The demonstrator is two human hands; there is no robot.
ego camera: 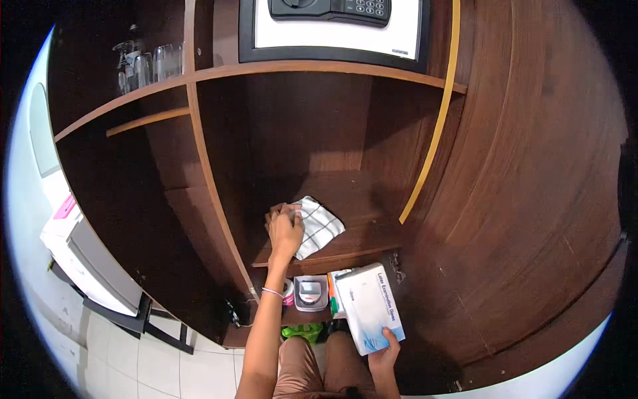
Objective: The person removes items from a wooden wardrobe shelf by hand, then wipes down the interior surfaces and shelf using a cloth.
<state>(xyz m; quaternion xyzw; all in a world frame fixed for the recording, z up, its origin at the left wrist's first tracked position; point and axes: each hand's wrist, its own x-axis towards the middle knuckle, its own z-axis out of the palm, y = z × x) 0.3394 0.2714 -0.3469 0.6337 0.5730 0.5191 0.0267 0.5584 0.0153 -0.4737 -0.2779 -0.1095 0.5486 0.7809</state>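
Observation:
Inside the middle compartment of a dark wooden cabinet, my left hand (285,230) grips the left edge of a white checked cloth (321,227). The cloth lies folded on the compartment's shelf board (344,187), and my fingers hide its left corner. Lower right, my right hand (385,353) holds a white and blue box of disposable gloves (366,304) by its near end, thumb on top. The glove box is tilted in front of the lower shelf. It partly covers another box, white with orange and green (336,299).
On the lower shelf sit a white open container (311,294) with a device inside and a pink-and-white round item (288,292). Drinking glasses (149,65) stand upper left. A black lockbox-like keypad device (334,10) lies above. A vertical divider (214,184) borders my left arm.

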